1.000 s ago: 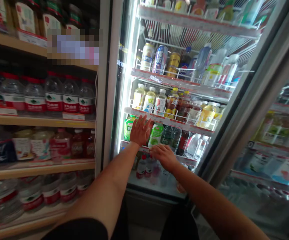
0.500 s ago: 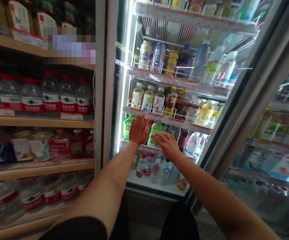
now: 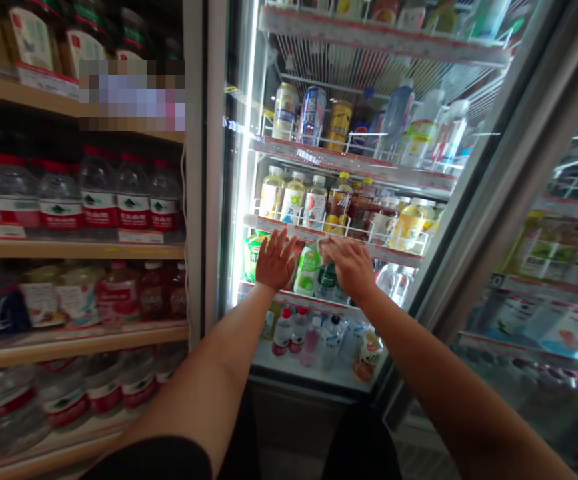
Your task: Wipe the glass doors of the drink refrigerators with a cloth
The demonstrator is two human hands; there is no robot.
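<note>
At the front of a lit drinks cooler [image 3: 211,200], holding out left hand [image 3: 275,263] and right hand [image 3: 351,263] side by side, apart, with backs toward the view. On the left, wide open, with fingers fanned and nothing visible in hold. On the right, partly open, with fingers close together and bent a little, also with nothing visible in hold. Impossible to tell touching from hovering for either.

Between and behind the hands, upright on the second-lowest level, a green-labelled bottle [image 3: 308,270]; just to its right, a dark green bottle [image 3: 327,280], partly covered by the right hand. Left of the left hand, a green pack [image 3: 251,257]. Just above the fingertips, a shelf rail [image 3: 393,253], and over it a row of juice bottles [image 3: 293,197]. Higher up, cans [image 3: 311,117] in a wire rack.

Below the hands, on the cooler floor, small red-capped bottles [image 3: 282,333]. Off to the left, wooden shelves [image 3: 69,250] with large water bottles [image 3: 99,200]; to the right, a steel upright [image 3: 533,180].
</note>
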